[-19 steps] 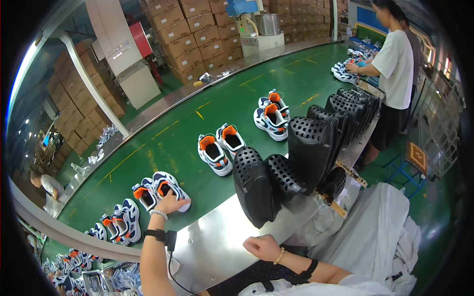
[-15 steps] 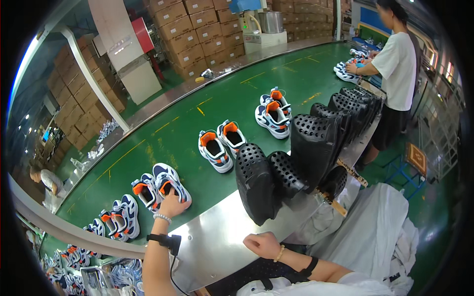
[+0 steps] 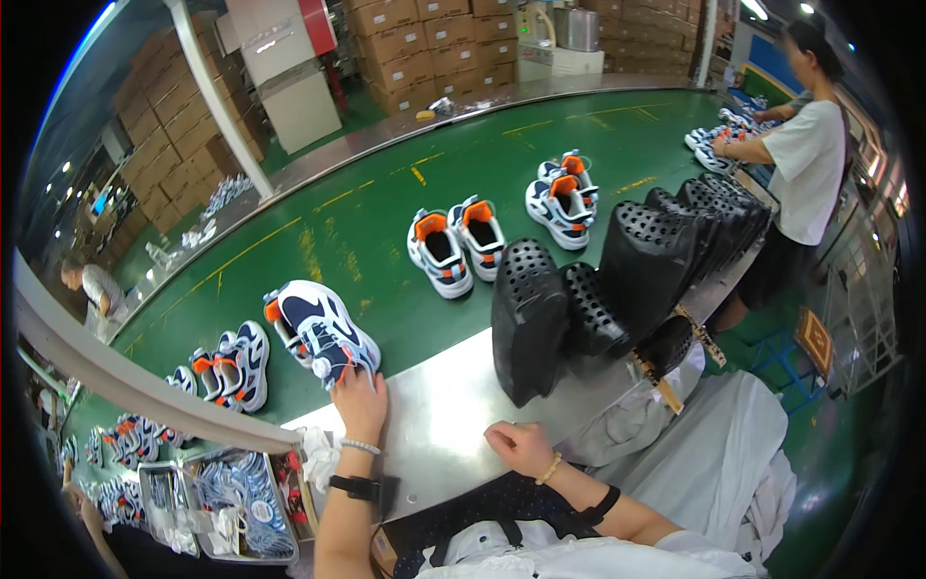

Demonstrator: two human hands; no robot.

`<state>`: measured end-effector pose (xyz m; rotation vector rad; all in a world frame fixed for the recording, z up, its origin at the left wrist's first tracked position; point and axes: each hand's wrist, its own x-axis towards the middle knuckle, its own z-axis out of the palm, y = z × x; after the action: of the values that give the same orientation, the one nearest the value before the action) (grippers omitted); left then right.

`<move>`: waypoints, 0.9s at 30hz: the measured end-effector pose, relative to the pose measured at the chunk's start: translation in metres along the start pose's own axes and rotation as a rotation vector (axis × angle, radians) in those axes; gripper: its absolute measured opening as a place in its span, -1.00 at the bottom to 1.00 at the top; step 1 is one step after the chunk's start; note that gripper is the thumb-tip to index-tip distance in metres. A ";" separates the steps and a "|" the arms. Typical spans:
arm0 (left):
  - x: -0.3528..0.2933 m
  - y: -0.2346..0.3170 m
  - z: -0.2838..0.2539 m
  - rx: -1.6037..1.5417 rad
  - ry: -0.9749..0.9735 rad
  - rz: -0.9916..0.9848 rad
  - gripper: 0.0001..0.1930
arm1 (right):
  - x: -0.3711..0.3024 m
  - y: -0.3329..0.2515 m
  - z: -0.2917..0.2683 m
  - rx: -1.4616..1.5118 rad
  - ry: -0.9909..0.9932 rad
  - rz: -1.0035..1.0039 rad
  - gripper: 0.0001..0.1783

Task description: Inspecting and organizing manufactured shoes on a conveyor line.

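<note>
My left hand (image 3: 360,403) is closed on the near end of a white and navy sneaker (image 3: 333,323) with orange lining, tilted to show its laces. Partly hidden behind it is its orange-lined mate (image 3: 280,323). By my left fingers shows a small white round thing (image 3: 320,368) that I cannot make out. Over the metal edge (image 3: 444,425) my right hand (image 3: 521,449) is curled into a loose fist, with nothing seen in it. Beyond it stand tall black covers with perforated tops (image 3: 529,318).
More sneaker pairs stand on the green belt (image 3: 386,193), two open-topped ones (image 3: 453,251) in the middle and others (image 3: 231,367) at left. Trays of bagged pale-blue parts (image 3: 246,502) sit lower left. A white post (image 3: 145,396) crosses the left side. A co-worker (image 3: 810,164) handles shoes at far right.
My left hand has moved from the sneaker's opening to its near end, and the sneaker is turned with its laces showing. My right hand stays curled. The whole view has shifted.
</note>
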<state>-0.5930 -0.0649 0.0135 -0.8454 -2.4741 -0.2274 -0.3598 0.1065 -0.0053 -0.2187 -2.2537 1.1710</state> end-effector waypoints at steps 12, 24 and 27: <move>-0.001 0.001 -0.029 -0.259 -0.027 -0.217 -0.74 | -0.002 0.003 0.004 0.016 -0.018 0.017 -0.93; -0.044 0.007 -0.034 -0.269 -0.027 -0.220 -0.71 | 0.001 0.002 0.002 -0.042 -0.014 -0.030 -0.93; -0.049 0.005 -0.033 -0.312 0.007 -0.242 -0.74 | 0.001 0.000 0.001 -0.053 -0.011 -0.022 -0.93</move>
<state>-0.5432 -0.0972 0.0164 -0.6587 -2.5703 -0.7147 -0.3610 0.1055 -0.0053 -0.2087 -2.2923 1.1052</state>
